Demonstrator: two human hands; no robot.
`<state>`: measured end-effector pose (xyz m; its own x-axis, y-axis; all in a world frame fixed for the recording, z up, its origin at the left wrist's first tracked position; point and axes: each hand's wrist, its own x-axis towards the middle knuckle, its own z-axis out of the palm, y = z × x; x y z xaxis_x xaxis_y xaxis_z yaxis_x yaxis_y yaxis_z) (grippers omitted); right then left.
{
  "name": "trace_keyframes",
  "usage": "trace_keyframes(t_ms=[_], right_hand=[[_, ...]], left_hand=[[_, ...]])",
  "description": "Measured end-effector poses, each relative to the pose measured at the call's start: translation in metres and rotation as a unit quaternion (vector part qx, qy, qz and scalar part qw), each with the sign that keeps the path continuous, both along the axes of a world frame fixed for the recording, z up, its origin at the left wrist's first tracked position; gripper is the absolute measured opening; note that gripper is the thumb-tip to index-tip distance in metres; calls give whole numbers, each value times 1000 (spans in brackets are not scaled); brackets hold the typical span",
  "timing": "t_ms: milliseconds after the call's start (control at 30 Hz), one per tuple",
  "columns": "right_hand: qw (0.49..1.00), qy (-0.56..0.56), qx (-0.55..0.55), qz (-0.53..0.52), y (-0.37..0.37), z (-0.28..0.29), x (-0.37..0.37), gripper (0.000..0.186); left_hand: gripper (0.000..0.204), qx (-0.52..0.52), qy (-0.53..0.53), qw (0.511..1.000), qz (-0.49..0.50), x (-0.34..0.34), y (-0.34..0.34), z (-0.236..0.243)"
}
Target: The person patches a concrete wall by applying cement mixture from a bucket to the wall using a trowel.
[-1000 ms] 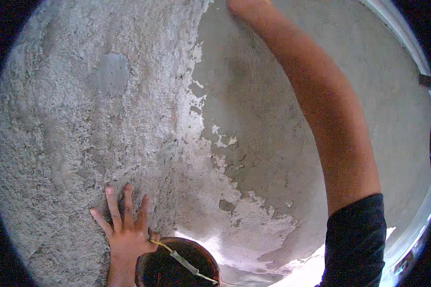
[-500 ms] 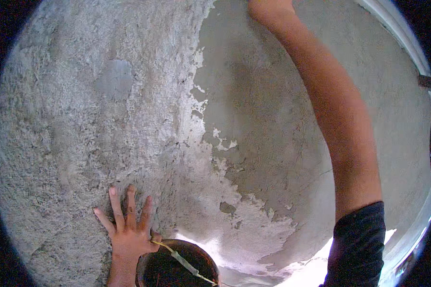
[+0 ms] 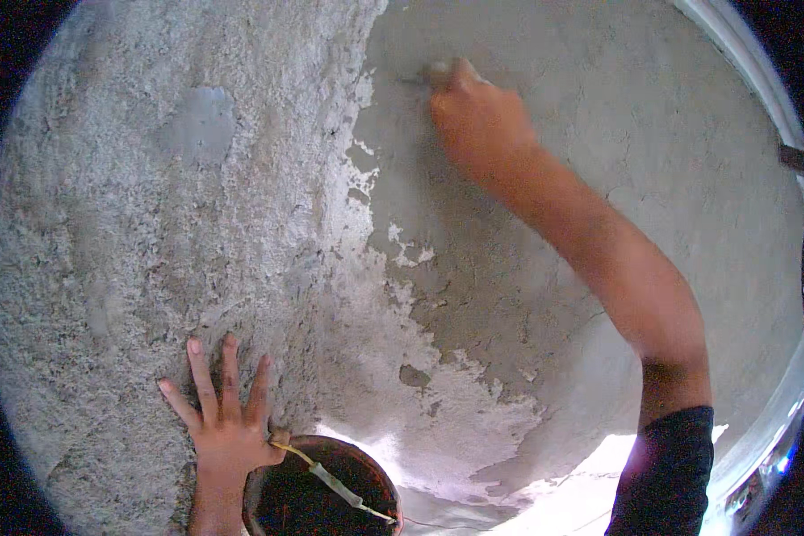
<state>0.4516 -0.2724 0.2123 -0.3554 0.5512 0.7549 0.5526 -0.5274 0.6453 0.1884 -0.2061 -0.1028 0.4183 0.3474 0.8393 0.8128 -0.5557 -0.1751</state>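
Grey plaster covered the wall [image 3: 527, 268] in front of me, rough and pale under my left hand [image 3: 228, 429] and smoother and darker under my right hand [image 3: 478, 116]. My left hand lay flat on the rough part, fingers spread and pointing up, the palm pressed to the surface. It held nothing. Just beside its thumb, lower and to the right, stood a dark round bucket [image 3: 322, 491], and a thin yellowish cord [image 3: 330, 481] ran across its opening from the rim near my thumb. My right arm reached up and across, with a dark sleeve [image 3: 670, 473] at the upper arm. The right hand was closed, knuckles toward me, and pressed against the smooth plaster. A small grey tool [image 3: 424, 76] stuck out from the fingers to the left and touched the wall; I could not tell its kind. Between my two hands ran the ragged edge [image 3: 366, 223] where the rough coat met the smooth coat.
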Motion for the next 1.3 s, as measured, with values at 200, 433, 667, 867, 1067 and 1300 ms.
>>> trace_keyframes(t_ms=[200, 433, 667, 867, 1067, 1300], right_hand=[[993, 22, 115, -1, -14, 66, -18, 30], [991, -28, 130, 20, 41, 182, -4, 27], [999, 6, 26, 22, 43, 104, 25, 28], [999, 14, -11, 46, -16, -75, 36, 41], [940, 260, -97, 197, -101, -178, 41, 59], [495, 771, -191, 352, -160, -308, 81, 48]], left_hand=[[77, -18, -4, 1000, -3, -4, -4, -2], [77, -16, 10, 1000, 2, -1, -5, 1], [80, -2, 24, 999, 24, 0, -2, 2], [81, -13, 25, 999, 32, -2, -9, 3], [77, 1, -1, 1000, 27, 1, 1, -8], [75, 3, -21, 1000, 20, 6, 4, -4]])
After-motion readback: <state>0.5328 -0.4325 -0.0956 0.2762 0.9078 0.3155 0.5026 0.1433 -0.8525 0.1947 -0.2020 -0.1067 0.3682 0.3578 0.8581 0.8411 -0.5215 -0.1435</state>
